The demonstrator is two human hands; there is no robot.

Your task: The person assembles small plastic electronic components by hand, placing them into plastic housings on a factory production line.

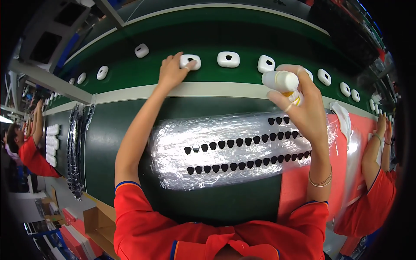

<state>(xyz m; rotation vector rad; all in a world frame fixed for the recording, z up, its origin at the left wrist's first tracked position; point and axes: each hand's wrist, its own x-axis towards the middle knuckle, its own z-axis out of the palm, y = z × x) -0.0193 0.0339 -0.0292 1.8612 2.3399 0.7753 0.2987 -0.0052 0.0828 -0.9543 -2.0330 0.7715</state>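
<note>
My left hand [172, 71] reaches to the green conveyor belt and grips a rounded white plastic housing [195, 57], with thumb and fingers at its left side. My right hand [305, 102] is raised over the belt's near edge, its fingers wrapped round a small white plastic bottle [286, 81]. Below the bottle, a white part with yellow bands shows in the same hand; whether it belongs to the bottle I cannot tell. More white housings stand in between: one housing [228, 59] with a dark patch, and another housing [265, 64] close to the bottle.
Rows of small black rounded pieces [239, 142] lie on clear plastic film [169, 134] before me. Pink foam sheet [294, 190] lies at the right, with a white cloth [342, 119]. Co-workers in red shirts work on both sides. A metal post [47, 80] stands at the left.
</note>
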